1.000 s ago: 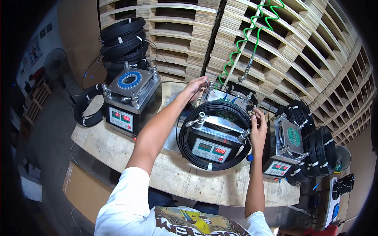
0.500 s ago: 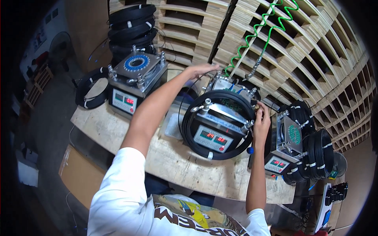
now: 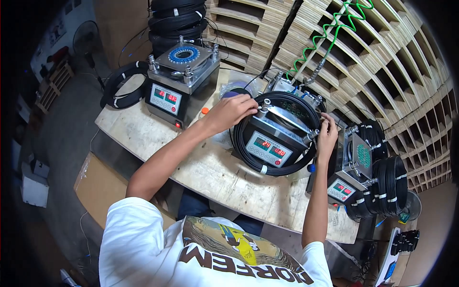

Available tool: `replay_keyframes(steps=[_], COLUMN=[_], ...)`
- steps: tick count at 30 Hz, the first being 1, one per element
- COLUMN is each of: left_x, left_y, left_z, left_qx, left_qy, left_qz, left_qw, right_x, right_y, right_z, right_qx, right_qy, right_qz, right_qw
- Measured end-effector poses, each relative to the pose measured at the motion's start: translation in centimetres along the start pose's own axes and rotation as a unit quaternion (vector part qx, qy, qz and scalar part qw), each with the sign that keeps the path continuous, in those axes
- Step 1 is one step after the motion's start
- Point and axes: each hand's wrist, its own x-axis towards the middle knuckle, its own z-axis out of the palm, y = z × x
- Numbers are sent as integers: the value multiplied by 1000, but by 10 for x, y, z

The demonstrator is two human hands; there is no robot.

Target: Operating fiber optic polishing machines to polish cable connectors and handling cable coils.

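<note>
A coil of black cable [image 3: 240,152] hangs around the front of the middle testing machine, which has a lit red-digit panel [image 3: 268,149]. My left hand [image 3: 233,114] is closed at the coil's upper left, beside a metal post [image 3: 263,108]. A loose strand of cable arcs down to its fingers. At the coil's right side, my right hand [image 3: 327,137] has its fingers bent together near the machine's edge. What lies between those fingertips is too small to make out. A blue knob [image 3: 311,168] sits just below that hand.
Similar machines stand to the left [image 3: 183,76] and right [image 3: 351,165] on the wooden bench [image 3: 224,184]. Black cable coils [image 3: 389,186] are stacked at the right, with more coils [image 3: 177,26] at the back left. A green spiral hose [image 3: 334,36] hangs behind, before stacked pallets [image 3: 401,62].
My left hand has come from behind the machine toward its front left post, and its fingers have closed. My right hand stays at the coil's right side. The whole view has shifted slightly.
</note>
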Motion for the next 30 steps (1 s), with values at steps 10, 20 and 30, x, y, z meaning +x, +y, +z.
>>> replay_keyframes(steps=[10, 20, 30], left_x=[-10, 17, 15], left_y=[24, 44, 27], left_z=[23, 81, 50], left_qx=[-154, -172, 41], left_qy=[-12, 19, 106], left_qz=[-189, -200, -88], left_qw=[970, 964, 990], right_x=[-3, -12, -74], right_y=[0, -15, -22], right_z=[6, -3, -16], right_qx=[17, -44, 72], right_qy=[15, 103, 121], right_qz=[-14, -40, 98], right_qw=[1000, 993, 985])
